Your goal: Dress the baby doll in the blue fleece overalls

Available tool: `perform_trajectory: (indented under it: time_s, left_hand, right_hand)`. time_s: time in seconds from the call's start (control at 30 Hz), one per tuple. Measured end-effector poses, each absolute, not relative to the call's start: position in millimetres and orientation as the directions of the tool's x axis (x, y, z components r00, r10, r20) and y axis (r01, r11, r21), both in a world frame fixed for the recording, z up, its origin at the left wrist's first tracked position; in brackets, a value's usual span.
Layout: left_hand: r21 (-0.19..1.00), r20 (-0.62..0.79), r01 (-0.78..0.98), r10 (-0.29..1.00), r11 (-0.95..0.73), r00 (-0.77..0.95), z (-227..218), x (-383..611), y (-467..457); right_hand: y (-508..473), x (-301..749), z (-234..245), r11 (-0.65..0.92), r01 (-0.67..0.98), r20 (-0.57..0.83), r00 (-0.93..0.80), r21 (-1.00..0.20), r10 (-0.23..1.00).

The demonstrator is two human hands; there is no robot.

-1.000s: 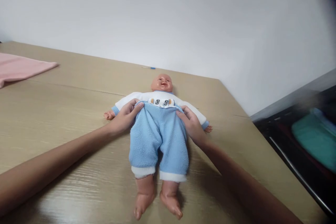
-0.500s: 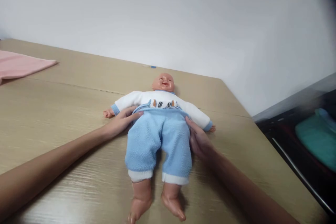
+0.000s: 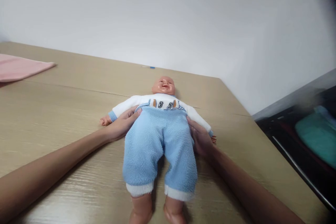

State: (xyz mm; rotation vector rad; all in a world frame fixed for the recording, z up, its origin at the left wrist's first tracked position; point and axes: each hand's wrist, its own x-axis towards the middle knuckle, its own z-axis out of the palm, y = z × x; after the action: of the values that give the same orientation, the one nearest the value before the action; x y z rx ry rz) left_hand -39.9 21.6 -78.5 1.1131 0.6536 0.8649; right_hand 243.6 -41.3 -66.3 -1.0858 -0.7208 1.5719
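Note:
A baby doll (image 3: 165, 103) lies face up on the wooden table, head toward the wall, arms spread and bare feet toward me. It wears a white top with blue cuffs and fuzzy light blue trousers (image 3: 160, 140) with white hems. My left hand (image 3: 126, 120) is closed on the doll's waist at the left, thumb on the trousers' waistband. At the other side my right hand (image 3: 201, 134) grips the waist the same way. The fingertips of both hands are hidden by the doll and its clothes. Its toes are cut off by the lower frame edge.
A pink cloth (image 3: 23, 68) lies on the table (image 3: 78, 73) at the far left. Near the back edge is a small blue-tipped object (image 3: 152, 67). Beyond the right edge stands something black with a turquoise item (image 3: 317, 136) on it. A pale wall (image 3: 157, 17) rises behind.
The doll's trousers and legs appear larger and closer to me, and its feet have slid partly out of the frame. Both hands keep their hold at the waist.

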Motion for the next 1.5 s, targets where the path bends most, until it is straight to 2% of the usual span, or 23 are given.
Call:
perform_trajectory:
  time_s: [0.1,0.17,0.27,0.37,0.43,0.47,0.57,0.63,0.73,0.8,0.9,0.93,1.0,1.07,1.13,1.27,1.4,1.5]
  left_hand:
    - [0.936,-0.011,-0.296,0.856,0.191,0.516,-83.7,-42.7,22.7]
    - [0.942,0.025,-0.302,0.87,0.144,0.492,-87.5,-47.3,23.8]
    - [0.975,0.15,-0.221,0.848,-0.04,0.509,-85.6,-55.8,25.3]
    - [0.948,0.317,-0.17,0.761,-0.269,0.566,-72.2,-58.4,27.0]
    - [0.937,0.346,-0.164,0.741,-0.31,0.576,-62.9,-54.4,29.6]
    - [0.947,0.318,-0.159,0.763,-0.278,0.563,-60.0,-51.2,31.7]
    - [0.988,0.153,-0.101,0.858,-0.118,0.49,-61.5,-42.7,39.7]
    - [0.998,0.068,-0.03,0.877,-0.061,0.475,-68.1,-42.1,44.0]
    - [0.971,0.042,0.178,0.844,-0.161,0.535,-77.3,-50.3,43.5]
    - [0.903,0.07,0.326,0.845,-0.28,0.53,-80.0,-57.4,38.0]
    - [0.866,0.076,0.4,0.869,-0.3,0.488,-80.3,-62.1,27.1]
    - [0.89,0.061,0.369,0.873,-0.267,0.485,-80.1,-61.2,23.8]
    - [0.949,0.035,0.264,0.889,-0.173,0.456,-80.3,-56.4,18.9]
    - [0.988,0.003,0.142,0.93,-0.059,0.367,-81.8,-49.2,15.7]
    - [0.999,-0.05,0.002,0.962,0.052,0.267,-84.2,-41.9,13.6]
    - [0.96,-0.083,-0.237,0.96,0.148,0.266,-87.6,-34.1,13.6]
    - [0.936,-0.073,-0.298,0.932,0.188,0.356,-87.1,-37.4,19.5]
    - [0.919,-0.078,-0.323,0.909,0.224,0.409,-86.0,-40.8,23.0]
  right_hand:
    - [-40.7,245.4,-71.3,-0.183,-0.396,-0.179,-0.047,-0.9,0.983]
    - [-42.8,246.6,-75.0,-0.045,-0.351,-0.05,0.005,-0.935,0.999]
    - [-49.0,249.2,-74.7,0.202,-0.121,0.197,0.057,-0.972,0.979]
    - [-51.3,250.7,-63.6,0.445,0.147,0.45,0.0,-0.883,0.893]
    - [-46.8,250.1,-53.6,0.506,0.213,0.51,-0.039,-0.836,0.86]
    - [-42.9,249.6,-49.6,0.475,0.216,0.478,-0.046,-0.853,0.877]
    - [-28.7,249.9,-46.7,0.223,0.175,0.224,-0.013,-0.959,0.974]
    - [-22.7,252.9,-52.7,0.1,0.176,0.106,0.021,-0.979,0.994]
    - [-25.5,259.9,-65.9,0.065,0.24,0.079,0.047,-0.969,0.996]
    - [-33.6,262.6,-73.4,0.078,0.295,0.105,0.077,-0.952,0.992]
    - [-45.7,258.3,-80.1,0.074,0.303,0.13,0.167,-0.95,0.977]
    - [-48.3,254.8,-81.1,0.045,0.231,0.093,0.202,-0.972,0.975]
    - [-50.8,246.7,-81.1,-0.045,-0.026,-0.05,0.224,-0.999,0.973]
    - [-50.7,240.1,-79.4,-0.126,-0.274,-0.178,0.173,-0.953,0.969]
    - [-49.2,237.5,-77.7,-0.157,-0.384,-0.22,0.124,-0.91,0.968]
    - [-43.2,243.5,-81.1,-0.139,-0.394,-0.198,0.113,-0.908,0.974]
    - [-34.1,252.2,-89.3,-0.1,-0.334,-0.177,0.21,-0.937,0.961]
    - [-32.1,255.9,-88.0,-0.064,-0.278,-0.117,0.18,-0.958,0.977]
